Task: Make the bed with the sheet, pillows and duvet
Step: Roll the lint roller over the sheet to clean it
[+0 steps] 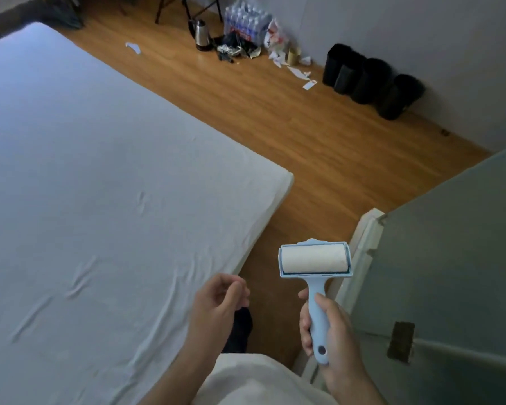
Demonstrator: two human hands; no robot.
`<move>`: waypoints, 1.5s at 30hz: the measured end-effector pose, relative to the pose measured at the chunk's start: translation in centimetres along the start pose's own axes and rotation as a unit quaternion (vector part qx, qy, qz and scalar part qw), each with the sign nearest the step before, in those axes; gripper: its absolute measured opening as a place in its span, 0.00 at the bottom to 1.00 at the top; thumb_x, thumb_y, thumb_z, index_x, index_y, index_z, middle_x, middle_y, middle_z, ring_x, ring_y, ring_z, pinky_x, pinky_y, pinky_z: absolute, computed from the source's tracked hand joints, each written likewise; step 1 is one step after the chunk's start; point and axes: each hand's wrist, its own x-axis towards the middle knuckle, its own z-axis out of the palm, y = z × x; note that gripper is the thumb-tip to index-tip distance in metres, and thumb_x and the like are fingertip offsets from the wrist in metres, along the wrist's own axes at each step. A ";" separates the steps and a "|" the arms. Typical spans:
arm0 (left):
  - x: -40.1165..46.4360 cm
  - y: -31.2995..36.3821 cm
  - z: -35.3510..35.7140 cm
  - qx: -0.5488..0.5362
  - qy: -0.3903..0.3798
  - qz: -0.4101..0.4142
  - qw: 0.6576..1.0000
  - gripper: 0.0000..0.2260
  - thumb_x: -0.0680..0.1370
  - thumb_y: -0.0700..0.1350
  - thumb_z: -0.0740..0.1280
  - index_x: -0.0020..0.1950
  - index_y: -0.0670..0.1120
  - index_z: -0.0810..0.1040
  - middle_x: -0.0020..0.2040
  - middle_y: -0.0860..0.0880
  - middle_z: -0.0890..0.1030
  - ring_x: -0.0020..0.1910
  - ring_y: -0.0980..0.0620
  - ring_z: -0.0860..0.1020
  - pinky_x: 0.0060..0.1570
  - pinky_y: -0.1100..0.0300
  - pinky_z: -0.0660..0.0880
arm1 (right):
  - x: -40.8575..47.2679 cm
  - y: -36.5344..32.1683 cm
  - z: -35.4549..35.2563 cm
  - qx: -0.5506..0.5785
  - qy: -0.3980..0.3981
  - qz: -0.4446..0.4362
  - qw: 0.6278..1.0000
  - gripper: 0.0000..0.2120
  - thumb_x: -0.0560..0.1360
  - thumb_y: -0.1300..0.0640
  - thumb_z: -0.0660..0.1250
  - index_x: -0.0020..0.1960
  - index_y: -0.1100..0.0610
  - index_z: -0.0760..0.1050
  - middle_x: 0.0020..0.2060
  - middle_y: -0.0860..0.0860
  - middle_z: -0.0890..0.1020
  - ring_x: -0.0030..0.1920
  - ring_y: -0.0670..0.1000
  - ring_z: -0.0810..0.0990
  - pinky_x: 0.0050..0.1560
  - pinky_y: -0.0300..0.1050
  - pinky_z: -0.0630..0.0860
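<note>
The bed [85, 171] fills the left half of the frame, its near corner reaching toward the centre. A pale fitted sheet [70, 229] already covers the whole visible mattress; a few shallow creases run across its lower left and centre portions. No pillows and no duvet appear anywhere in view.

The wooden floor [304, 127] runs diagonally from the upper centre to the lower centre of the frame. A frosted glass panel [450, 258] occupies the lower right. Along the wall at the upper right stand dark bins [371, 80], and at the top centre are a pack of water bottles [246, 20], a kettle [202, 33] and scattered paper scraps.

The lint roller [315, 260] is held upright at lower centre-right, over the floor just beside the bed edge, roll end up. The right hand [330, 331] forms the grip: fingers and thumb wrapped around the blue handle. The left hand [216, 305] hangs at lower centre above the bed edge, fingers loosely curled with thumb near the fingertips; whether it pinches anything small cannot be told.

Judged step: the sheet stage is complete and surface cleaning of the sheet is in hand. The next move would call for either lowering the roller flat onto the sheet and rolling along the creased zones, or setting it aside and fetching the pillows and duvet from outside the view
</note>
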 end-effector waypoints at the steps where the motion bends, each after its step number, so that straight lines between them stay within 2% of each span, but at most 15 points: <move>1: 1.5 1.2 0.9 0.002 -0.001 0.006 1.000 0.07 0.80 0.37 0.64 0.45 0.40 0.80 0.37 0.46 0.83 0.37 0.50 0.81 0.40 0.62 0.79 | 1.1 -1.6 0.1 -0.002 0.005 -0.008 1.000 0.15 0.82 0.54 0.57 0.54 0.65 0.75 0.29 0.56 0.70 0.23 0.51 0.66 0.23 0.39 0.63; 5: 6.5 5.5 4.9 0.022 -0.022 0.046 0.998 0.07 0.81 0.38 0.64 0.45 0.42 0.80 0.37 0.47 0.83 0.36 0.53 0.81 0.39 0.64 0.78 | 4.9 -7.0 0.1 0.013 0.022 -0.045 0.999 0.14 0.83 0.54 0.57 0.52 0.63 0.76 0.29 0.56 0.70 0.23 0.51 0.66 0.23 0.39 0.63; 11: 11.4 9.4 8.7 0.025 -0.050 0.061 0.997 0.06 0.80 0.34 0.64 0.45 0.39 0.79 0.36 0.41 0.80 0.32 0.52 0.78 0.35 0.61 0.76 | 9.1 -12.0 -1.3 0.002 0.062 -0.071 0.996 0.11 0.82 0.57 0.58 0.50 0.61 0.76 0.28 0.55 0.71 0.23 0.50 0.66 0.23 0.39 0.63; 15: 14.9 10.6 11.8 0.037 -0.058 0.055 0.996 0.07 0.80 0.33 0.64 0.44 0.39 0.78 0.34 0.41 0.79 0.33 0.51 0.77 0.36 0.61 0.75 | 13.7 -15.2 -2.4 -0.032 0.075 -0.073 0.994 0.10 0.82 0.60 0.58 0.49 0.61 0.76 0.28 0.54 0.71 0.22 0.50 0.66 0.23 0.39 0.63; 18: 18.1 12.0 14.8 0.035 -0.048 0.054 0.997 0.07 0.80 0.33 0.64 0.43 0.39 0.78 0.34 0.41 0.79 0.33 0.49 0.77 0.36 0.61 0.75 | 17.9 -18.3 -3.2 -0.053 0.063 -0.084 0.993 0.09 0.80 0.55 0.62 0.48 0.60 0.77 0.28 0.54 0.72 0.22 0.50 0.66 0.24 0.38 0.64; 20: 20.5 13.1 17.3 0.029 -0.033 0.057 0.997 0.07 0.80 0.32 0.64 0.44 0.39 0.78 0.34 0.41 0.79 0.34 0.49 0.77 0.36 0.61 0.75 | 21.1 -21.2 -3.9 -0.077 0.047 -0.087 0.992 0.12 0.76 0.50 0.64 0.48 0.59 0.78 0.27 0.53 0.72 0.23 0.50 0.67 0.24 0.39 0.65; 25: 27.4 16.9 25.5 0.034 0.011 0.064 0.997 0.07 0.80 0.33 0.63 0.44 0.39 0.79 0.35 0.42 0.79 0.34 0.49 0.77 0.37 0.60 0.76 | 30.0 -30.7 -7.1 -0.118 0.016 -0.105 0.987 0.09 0.82 0.57 0.62 0.48 0.61 0.78 0.27 0.52 0.72 0.25 0.50 0.66 0.24 0.39 0.63; 28: 30.8 19.6 30.8 0.039 0.026 0.074 0.996 0.07 0.80 0.34 0.63 0.44 0.40 0.79 0.36 0.43 0.80 0.35 0.48 0.78 0.37 0.61 0.77 | 34.1 -36.6 -9.4 -0.141 0.021 -0.136 0.980 0.13 0.81 0.55 0.63 0.48 0.65 0.76 0.28 0.53 0.72 0.25 0.50 0.67 0.23 0.39 0.65; 33: 35.0 23.1 38.7 0.055 0.018 0.072 0.996 0.07 0.80 0.36 0.64 0.45 0.41 0.80 0.35 0.45 0.80 0.35 0.49 0.78 0.37 0.63 0.76 | 39.2 -43.3 -12.2 -0.155 -0.002 -0.161 0.975 0.18 0.75 0.46 0.63 0.46 0.62 0.76 0.27 0.52 0.72 0.26 0.50 0.67 0.23 0.40 0.65; 36: 37.0 24.5 40.3 0.032 0.062 0.060 0.996 0.07 0.80 0.34 0.63 0.44 0.39 0.79 0.35 0.44 0.80 0.34 0.51 0.78 0.37 0.63 0.76 | 41.7 -45.3 -12.5 -0.164 -0.028 -0.147 0.975 0.14 0.79 0.50 0.64 0.46 0.62 0.77 0.27 0.53 0.72 0.26 0.52 0.67 0.24 0.42 0.66; 39: 39.1 25.4 41.9 0.031 0.073 0.051 0.996 0.07 0.80 0.35 0.64 0.44 0.40 0.79 0.34 0.45 0.80 0.34 0.52 0.77 0.37 0.62 0.76 | 44.2 -47.4 -12.6 -0.185 -0.061 -0.141 0.971 0.11 0.82 0.56 0.63 0.47 0.62 0.77 0.27 0.52 0.73 0.27 0.53 0.67 0.24 0.42 0.66; 45: 46.4 28.0 45.3 0.006 0.085 0.044 0.995 0.07 0.79 0.34 0.64 0.44 0.40 0.79 0.34 0.44 0.79 0.34 0.50 0.77 0.37 0.63 0.75 | 50.3 -52.4 -12.6 -0.200 -0.068 -0.128 0.969 0.10 0.82 0.57 0.62 0.47 0.60 0.78 0.29 0.53 0.72 0.28 0.55 0.67 0.25 0.43 0.64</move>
